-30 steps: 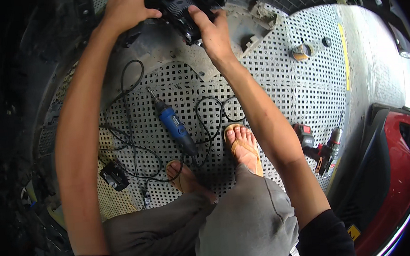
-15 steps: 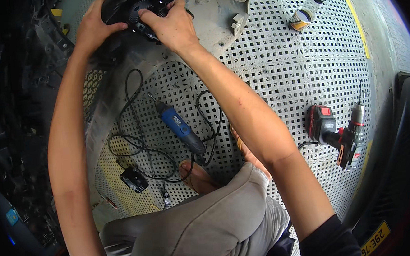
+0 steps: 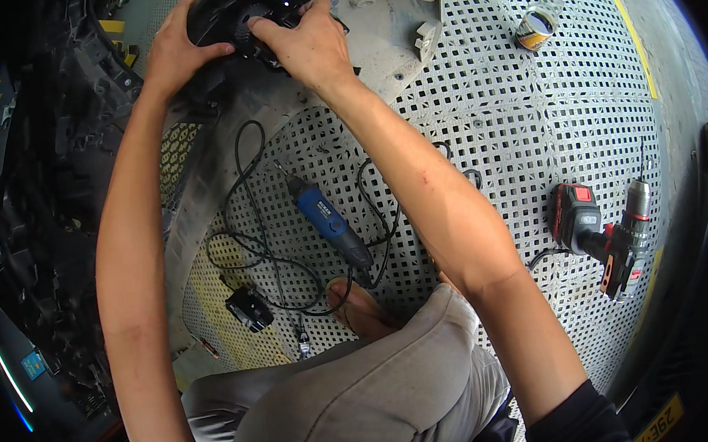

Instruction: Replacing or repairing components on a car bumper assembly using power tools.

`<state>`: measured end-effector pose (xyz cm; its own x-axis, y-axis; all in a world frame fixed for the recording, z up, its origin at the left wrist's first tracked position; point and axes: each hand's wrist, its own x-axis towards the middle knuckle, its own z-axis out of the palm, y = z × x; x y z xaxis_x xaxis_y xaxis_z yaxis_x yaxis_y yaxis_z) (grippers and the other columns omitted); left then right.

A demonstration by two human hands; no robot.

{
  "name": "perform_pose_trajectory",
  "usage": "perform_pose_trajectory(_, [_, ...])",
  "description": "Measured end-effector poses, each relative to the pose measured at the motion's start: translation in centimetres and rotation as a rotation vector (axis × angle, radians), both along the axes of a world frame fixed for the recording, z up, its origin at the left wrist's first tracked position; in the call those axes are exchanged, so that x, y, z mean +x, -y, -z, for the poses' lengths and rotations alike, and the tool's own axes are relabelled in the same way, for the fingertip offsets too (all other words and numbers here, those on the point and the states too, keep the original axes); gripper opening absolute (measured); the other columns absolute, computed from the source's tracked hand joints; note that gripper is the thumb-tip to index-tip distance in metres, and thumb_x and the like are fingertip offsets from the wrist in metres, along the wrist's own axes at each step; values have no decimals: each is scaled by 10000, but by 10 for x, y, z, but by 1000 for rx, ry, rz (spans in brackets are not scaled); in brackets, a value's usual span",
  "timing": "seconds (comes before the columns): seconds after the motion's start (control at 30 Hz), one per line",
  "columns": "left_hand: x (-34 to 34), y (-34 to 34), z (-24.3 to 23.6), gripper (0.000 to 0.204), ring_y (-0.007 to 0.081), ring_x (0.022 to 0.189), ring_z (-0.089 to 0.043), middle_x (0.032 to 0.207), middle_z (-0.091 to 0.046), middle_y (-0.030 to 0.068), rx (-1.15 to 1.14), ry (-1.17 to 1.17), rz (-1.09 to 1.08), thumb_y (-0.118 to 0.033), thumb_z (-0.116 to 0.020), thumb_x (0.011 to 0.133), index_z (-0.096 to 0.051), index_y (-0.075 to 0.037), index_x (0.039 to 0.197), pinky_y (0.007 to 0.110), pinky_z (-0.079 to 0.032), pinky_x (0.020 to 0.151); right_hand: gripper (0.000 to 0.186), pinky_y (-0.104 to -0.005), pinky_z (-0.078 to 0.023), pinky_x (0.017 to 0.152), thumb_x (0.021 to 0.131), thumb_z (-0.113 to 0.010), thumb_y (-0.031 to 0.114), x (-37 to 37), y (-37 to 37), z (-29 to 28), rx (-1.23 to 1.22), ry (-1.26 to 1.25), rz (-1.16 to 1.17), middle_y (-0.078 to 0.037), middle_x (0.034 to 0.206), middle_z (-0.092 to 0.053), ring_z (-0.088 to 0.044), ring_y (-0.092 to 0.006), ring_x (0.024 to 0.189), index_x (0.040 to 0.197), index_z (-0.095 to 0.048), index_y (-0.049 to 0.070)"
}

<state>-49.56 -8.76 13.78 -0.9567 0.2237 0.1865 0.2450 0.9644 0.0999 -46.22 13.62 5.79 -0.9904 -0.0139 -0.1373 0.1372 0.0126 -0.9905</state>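
Observation:
At the top of the view, both my hands grip a glossy black plastic car part (image 3: 228, 6), perhaps a lamp housing; its upper end is cut off by the frame. My left hand (image 3: 172, 57) wraps its left side, thumb pointing inward along the lower edge. On the other side, my right hand (image 3: 315, 50) presses its thumb onto the dark front while its fingers curl over the right edge. The part is over a dusty grey curved panel (image 3: 386, 34), which partly hides behind it. Whether the two touch, I cannot tell.
A blue corded rotary tool (image 3: 328, 223) lies on the perforated floor mat (image 3: 488, 138), its black cable (image 3: 236, 180) looped beside it. Right of my leg rests a cordless drill (image 3: 609, 236). A jar (image 3: 537, 27) stands far right, a small black part (image 3: 248, 309) near my foot.
The whole view has shifted slightly, so everything appears a little further right. My hands keep the same hold on the black car part.

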Motion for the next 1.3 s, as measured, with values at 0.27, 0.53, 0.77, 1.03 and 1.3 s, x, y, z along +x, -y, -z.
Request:
perform_pose_trajectory(0.27, [3, -3, 1, 982, 327, 1295, -623, 1415, -627, 165, 3, -8, 31, -350, -951, 691, -473, -147, 1524, 414, -497, 1072, 929, -387, -518, 990, 775, -819, 500, 3, 5, 11, -103, 47, 53, -289, 1201, -663, -678, -353, 1121, 1332, -471, -157])
perform_pose_trajectory(0.53, [6, 5, -3, 982, 326, 1287, -624, 1402, -630, 158, 23, -16, 36, -315, -959, 681, -477, -161, 1523, 420, -501, 1061, 906, -428, -488, 1047, 768, -798, 473, 5, 9, 2, -97, 28, 22, -317, 1205, -673, -658, -424, 1176, 1333, -450, -144])
perform_pose_trajectory(0.77, [14, -37, -23, 1033, 350, 1343, -544, 1432, -564, 176, 25, 154, -198, -219, -971, 629, -434, -150, 1508, 451, -459, 1120, 848, -440, -493, 1023, 768, -814, 462, 10, 6, 5, -50, -17, 54, -332, 1184, -668, -663, -434, 1145, 1282, -478, -123])
perform_pose_trajectory(1.03, [2, 1, 1, 987, 345, 1279, -619, 1382, -632, 149, 10, -46, 59, -256, -955, 655, -478, -187, 1516, 432, -493, 1061, 881, -378, -531, 924, 773, -830, 509, 3, 7, 10, -43, -8, 57, -288, 1115, -672, -685, -327, 1031, 1272, -490, -133])
perform_pose_trajectory(1.3, [9, -10, -1, 991, 341, 1289, -612, 1403, -618, 134, 28, -16, 15, -228, -960, 635, -492, -199, 1509, 435, -495, 1057, 811, -442, -506, 992, 780, -821, 451, 4, 2, 5, -71, 34, 41, -332, 1174, -656, -664, -423, 1119, 1248, -485, -120])
